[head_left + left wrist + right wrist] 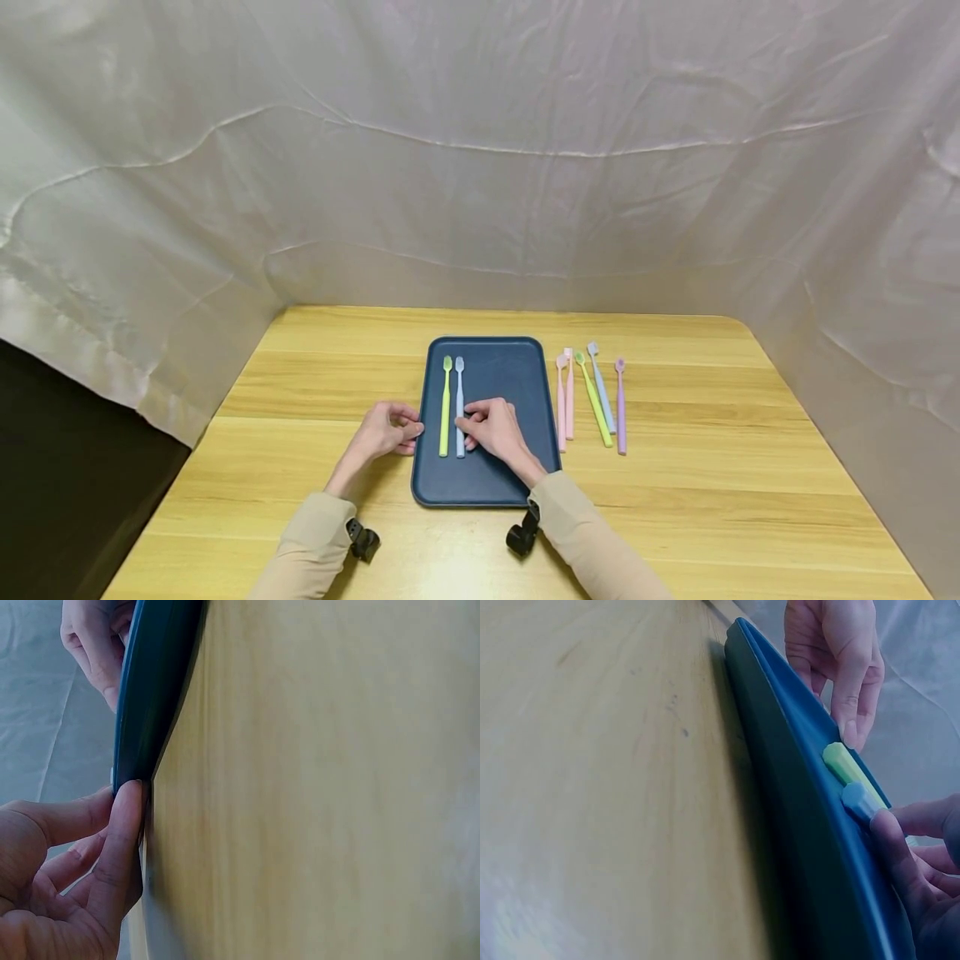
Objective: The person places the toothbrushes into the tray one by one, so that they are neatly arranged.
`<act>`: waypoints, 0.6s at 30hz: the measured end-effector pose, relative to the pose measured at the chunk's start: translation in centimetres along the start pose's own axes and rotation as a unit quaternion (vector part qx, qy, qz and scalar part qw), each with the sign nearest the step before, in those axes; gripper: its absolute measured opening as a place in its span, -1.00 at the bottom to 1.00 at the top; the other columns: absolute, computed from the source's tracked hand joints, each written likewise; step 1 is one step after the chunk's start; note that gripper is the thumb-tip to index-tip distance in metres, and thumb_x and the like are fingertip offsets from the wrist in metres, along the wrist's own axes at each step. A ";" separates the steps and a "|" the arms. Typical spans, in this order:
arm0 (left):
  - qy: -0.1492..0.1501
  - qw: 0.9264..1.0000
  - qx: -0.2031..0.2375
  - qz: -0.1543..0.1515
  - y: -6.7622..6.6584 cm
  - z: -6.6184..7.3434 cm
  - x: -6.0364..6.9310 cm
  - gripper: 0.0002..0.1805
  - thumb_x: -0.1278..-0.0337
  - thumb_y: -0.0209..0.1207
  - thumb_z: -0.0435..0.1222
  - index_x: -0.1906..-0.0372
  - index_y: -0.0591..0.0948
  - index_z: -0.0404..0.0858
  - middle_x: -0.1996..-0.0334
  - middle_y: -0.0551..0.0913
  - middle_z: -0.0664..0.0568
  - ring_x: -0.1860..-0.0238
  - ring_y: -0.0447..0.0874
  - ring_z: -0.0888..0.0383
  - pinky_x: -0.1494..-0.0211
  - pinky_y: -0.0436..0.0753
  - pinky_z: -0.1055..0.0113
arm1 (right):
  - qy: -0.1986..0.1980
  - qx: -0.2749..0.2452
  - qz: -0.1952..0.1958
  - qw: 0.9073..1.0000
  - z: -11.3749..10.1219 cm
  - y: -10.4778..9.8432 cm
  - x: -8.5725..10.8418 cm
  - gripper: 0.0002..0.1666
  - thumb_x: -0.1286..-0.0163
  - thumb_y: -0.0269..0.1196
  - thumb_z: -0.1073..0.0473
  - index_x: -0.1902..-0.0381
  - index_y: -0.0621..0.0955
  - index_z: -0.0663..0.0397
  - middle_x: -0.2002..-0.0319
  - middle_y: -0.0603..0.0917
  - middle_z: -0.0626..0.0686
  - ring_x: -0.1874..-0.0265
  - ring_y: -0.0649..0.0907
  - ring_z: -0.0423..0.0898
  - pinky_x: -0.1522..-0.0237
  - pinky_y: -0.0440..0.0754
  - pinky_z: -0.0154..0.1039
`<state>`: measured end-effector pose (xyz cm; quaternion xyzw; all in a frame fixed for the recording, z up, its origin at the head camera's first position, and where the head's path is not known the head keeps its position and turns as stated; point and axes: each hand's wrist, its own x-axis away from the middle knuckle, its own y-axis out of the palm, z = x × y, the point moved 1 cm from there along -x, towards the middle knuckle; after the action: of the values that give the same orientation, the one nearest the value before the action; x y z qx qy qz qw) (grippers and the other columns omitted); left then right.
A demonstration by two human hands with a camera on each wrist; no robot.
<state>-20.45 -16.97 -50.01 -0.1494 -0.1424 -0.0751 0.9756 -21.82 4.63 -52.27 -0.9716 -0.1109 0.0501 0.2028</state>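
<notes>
A dark blue tray (495,487) lies on the table with a yellow-green toothbrush (446,408) and a light blue toothbrush (460,387) side by side on its left half, heads toward the back. My right hand (495,429) pinches the light blue toothbrush's handle between thumb and fingers; the right wrist view shows its light blue end (861,801) beside the yellow-green one (847,766). At the tray's left edge, my left hand (386,431) pinches the rim, thumb and finger meeting on it in the left wrist view (82,862).
Right of the tray lie several toothbrushes: two pink ones (561,408), a yellow-green one (595,400), a light blue one (602,387) and a purple one (621,408). A pale curtain (510,208) surrounds the wooden table (705,500) at the back and sides.
</notes>
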 end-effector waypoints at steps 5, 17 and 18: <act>0.008 1.000 -0.003 -0.003 0.0 -0.1 0.0 -0.73 -0.23 0.24 -0.53 0.01 0.57 -0.60 0.33 0.63 -0.17 0.58 0.67 0.21 0.38 0.87 0.28 | 0.008 -0.001 0.001 1.000 0.1 0.1 -0.1 -0.61 -0.32 0.38 0.22 -0.04 0.68 0.38 0.51 0.77 0.13 0.75 0.68 -0.23 0.61 0.78 -0.32; 0.010 1.000 -0.008 -0.003 0.0 -0.2 -0.1 -0.74 -0.24 0.24 -0.52 0.01 0.58 -0.59 0.33 0.63 -0.16 0.58 0.66 0.21 0.40 0.86 0.31 | 0.005 0.005 0.005 1.000 0.1 0.3 -0.1 -0.60 -0.33 0.38 0.21 -0.05 0.68 0.35 0.52 0.77 0.12 0.74 0.68 -0.22 0.59 0.78 -0.33; 0.010 1.000 -0.008 -0.003 0.0 -0.2 -0.1 -0.74 -0.24 0.24 -0.52 0.01 0.58 -0.59 0.32 0.63 -0.16 0.58 0.66 0.21 0.40 0.86 0.31 | 0.006 0.005 0.005 1.000 0.1 0.3 -0.1 -0.60 -0.33 0.38 0.21 -0.05 0.68 0.35 0.52 0.77 0.12 0.74 0.69 -0.22 0.59 0.78 -0.33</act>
<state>-20.51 -17.00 -50.18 -0.1556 -0.1328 -0.0808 0.9755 -21.88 4.41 -52.46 -0.9714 -0.1046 0.0462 0.2083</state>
